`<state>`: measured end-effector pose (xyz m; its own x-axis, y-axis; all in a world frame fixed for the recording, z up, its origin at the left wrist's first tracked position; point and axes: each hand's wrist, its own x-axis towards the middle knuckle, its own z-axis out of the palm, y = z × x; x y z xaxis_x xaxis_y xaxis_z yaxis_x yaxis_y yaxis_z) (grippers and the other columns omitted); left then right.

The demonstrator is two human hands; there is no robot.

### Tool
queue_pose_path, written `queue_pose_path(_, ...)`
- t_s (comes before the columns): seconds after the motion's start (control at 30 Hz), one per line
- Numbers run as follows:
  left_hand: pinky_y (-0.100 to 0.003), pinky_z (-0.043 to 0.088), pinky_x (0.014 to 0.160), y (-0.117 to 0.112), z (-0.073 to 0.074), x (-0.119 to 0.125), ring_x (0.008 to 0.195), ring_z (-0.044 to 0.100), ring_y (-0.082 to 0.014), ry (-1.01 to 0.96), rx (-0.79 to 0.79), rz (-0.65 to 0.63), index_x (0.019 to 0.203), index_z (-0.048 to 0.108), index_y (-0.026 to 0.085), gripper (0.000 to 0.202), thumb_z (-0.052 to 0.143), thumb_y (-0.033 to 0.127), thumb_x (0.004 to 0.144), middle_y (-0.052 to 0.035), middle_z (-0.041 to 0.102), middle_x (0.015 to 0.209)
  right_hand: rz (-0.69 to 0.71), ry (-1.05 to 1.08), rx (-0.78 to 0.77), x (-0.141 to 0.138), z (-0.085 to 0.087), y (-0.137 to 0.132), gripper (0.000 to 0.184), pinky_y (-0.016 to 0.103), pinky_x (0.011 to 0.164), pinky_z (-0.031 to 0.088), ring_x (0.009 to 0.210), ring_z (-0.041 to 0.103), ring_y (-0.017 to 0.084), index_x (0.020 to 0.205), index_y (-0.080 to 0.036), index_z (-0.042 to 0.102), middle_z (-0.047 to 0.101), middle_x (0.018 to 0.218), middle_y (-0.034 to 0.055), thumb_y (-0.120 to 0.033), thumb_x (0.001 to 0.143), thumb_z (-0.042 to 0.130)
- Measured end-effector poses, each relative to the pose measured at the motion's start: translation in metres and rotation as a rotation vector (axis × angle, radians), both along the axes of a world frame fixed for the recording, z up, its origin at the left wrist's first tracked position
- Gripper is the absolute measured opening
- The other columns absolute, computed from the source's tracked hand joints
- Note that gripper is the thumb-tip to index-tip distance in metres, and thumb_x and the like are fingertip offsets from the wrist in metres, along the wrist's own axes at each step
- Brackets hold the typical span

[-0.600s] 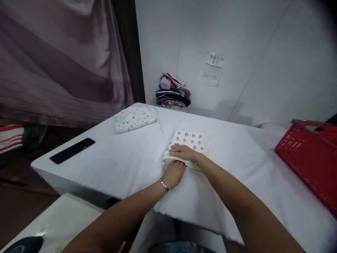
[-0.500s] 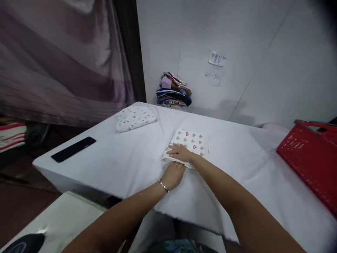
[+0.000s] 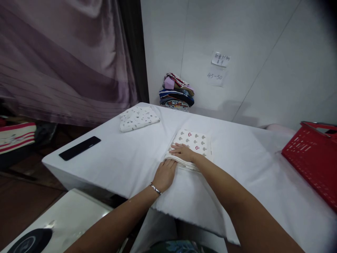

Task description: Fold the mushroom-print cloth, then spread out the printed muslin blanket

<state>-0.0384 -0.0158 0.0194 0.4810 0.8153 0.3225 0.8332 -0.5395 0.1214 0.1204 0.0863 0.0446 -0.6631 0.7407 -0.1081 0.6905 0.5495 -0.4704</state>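
Observation:
A folded white cloth (image 3: 195,140) with grey and red mushroom-like prints lies on the white-covered table (image 3: 237,158). My right hand (image 3: 183,151) rests flat on top of it, fingers stretched out to the left. At the cloth's near left edge is my left hand (image 3: 164,175), wearing a silver bracelet. Its fingers are extended, with the tips tucked beneath the edge of the folded layers and hidden there. Farther back on the left lies another folded white cloth (image 3: 139,117), with small dark prints.
A black phone (image 3: 79,147) lies by the table's left edge. On the right stands a red plastic basket (image 3: 313,158). A stack of folded fabrics (image 3: 177,93) rises behind the table against the wall. A white surface (image 3: 71,214) is at lower left.
My left hand has shifted slightly left along the cloth's near edge, while my right hand remains on top. The whole view has moved a little.

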Motion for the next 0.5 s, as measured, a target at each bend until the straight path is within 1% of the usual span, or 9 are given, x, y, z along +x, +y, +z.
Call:
queue_pose_path(0.1,-0.038,0.041,0.085,-0.001,0.001,-0.001,0.112,0.047,-0.0224,-0.029,-0.03,-0.016,0.115,0.052,0.018,0.035,0.04,0.011,0.083,-0.0075,0.057,0.118,0.019,-0.004,0.089,0.001,-0.006,-0.003,0.042,0.047,0.111,0.01,0.138,0.016,0.022,0.128,-0.033,0.049,0.029,0.146,-0.0017,-0.046,0.094,0.03)
queue_pose_path(0.2,-0.036,0.042,0.084,0.0,0.003,-0.005,0.11,0.049,-0.0213,-0.092,-0.052,-0.055,0.111,0.055,0.018,0.031,0.041,0.012,0.083,-0.0068,0.058,0.116,0.02,-0.01,0.125,0.0,-0.009,-0.004,0.041,0.046,0.11,0.011,0.137,0.018,0.022,0.129,-0.034,0.048,0.03,0.146,-0.0013,-0.046,0.094,0.029)
queue_pose_path(0.27,-0.035,0.042,0.083,0.001,0.004,-0.011,0.106,0.051,-0.0199,-0.145,-0.057,-0.062,0.107,0.057,0.019,0.029,0.041,0.013,0.084,-0.0056,0.06,0.112,0.013,-0.009,0.128,-0.001,-0.009,-0.004,0.041,0.047,0.11,0.011,0.137,0.017,0.022,0.128,-0.033,0.049,0.03,0.146,-0.001,-0.045,0.093,0.032)
queue_pose_path(0.37,-0.035,0.042,0.083,0.004,0.005,-0.019,0.101,0.054,-0.0183,-0.202,-0.046,-0.019,0.103,0.059,0.021,0.027,0.041,0.013,0.084,-0.0039,0.062,0.107,-0.019,0.009,0.096,0.0,-0.006,-0.003,0.041,0.046,0.11,0.014,0.136,0.021,0.023,0.126,-0.03,0.052,0.034,0.144,0.0006,-0.046,0.09,0.038)
queue_pose_path(0.43,-0.035,0.042,0.083,0.005,0.005,-0.022,0.1,0.054,-0.0188,-0.182,-0.041,-0.011,0.105,0.059,0.022,0.028,0.042,0.013,0.083,-0.0039,0.062,0.108,-0.043,0.039,0.081,0.002,-0.004,-0.003,0.044,0.041,0.11,0.019,0.135,0.025,0.022,0.127,-0.027,0.052,0.036,0.143,0.0028,-0.046,0.089,0.04)
queue_pose_path(0.5,-0.036,0.042,0.082,0.005,0.002,-0.022,0.1,0.053,-0.0199,-0.132,-0.041,-0.019,0.108,0.057,0.021,0.031,0.042,0.012,0.083,-0.0046,0.061,0.112,-0.074,0.053,0.094,0.006,-0.002,-0.003,0.048,0.038,0.11,0.021,0.135,0.025,0.021,0.13,-0.023,0.049,0.035,0.144,0.0053,-0.046,0.089,0.039)
